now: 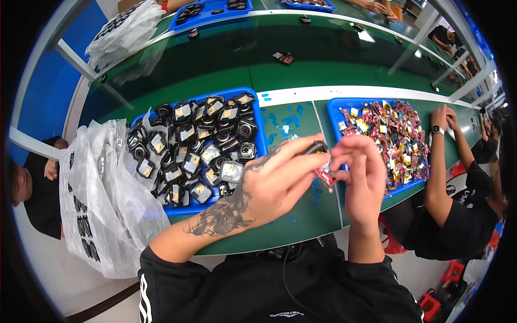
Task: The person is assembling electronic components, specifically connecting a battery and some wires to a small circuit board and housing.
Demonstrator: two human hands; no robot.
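My left hand point(272, 180) is closed around a black watch case point(314, 148), held up over the table's front edge. From the case, a small red circuit board point(325, 176) sticks out toward my other hand. The fingers of my right hand point(365, 180) are bent and pinch at that board; the exact contact is partly hidden. Left of my hands, a blue tray point(263, 124) holds a heap of black watch cases point(191, 161). On the right, another blue tray point(335, 107) is full of red circuit boards point(393, 142) with yellow and white parts.
A large clear plastic bag point(102, 199) stands against the left tray. Small blue film pieces point(291, 121) lie on the green table between the trays. Beyond a white rail, a green conveyor belt point(215, 64) carries scattered parts. A co-worker's arms point(439, 161) are close on the right.
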